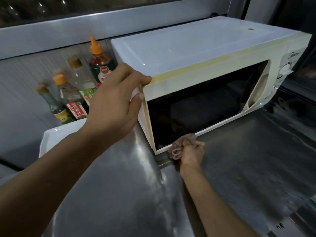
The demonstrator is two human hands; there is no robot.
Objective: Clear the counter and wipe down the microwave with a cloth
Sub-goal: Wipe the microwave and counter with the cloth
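Note:
A white microwave (196,48) with a dark glass door stands on the steel counter (119,194), turned at an angle. My left hand (118,98) grips its upper left front corner, fingers over the top edge and thumb on the side. My right hand (191,154) holds a bunched pinkish-brown cloth (183,144) against the bottom left edge of the door frame, just above the counter.
Several sauce bottles (77,89) with orange and brown caps stand against the back wall, left of the microwave. A white rectangular tray (53,137) lies in front of them. A window ledge runs above. The counter stretches to the right and toward me.

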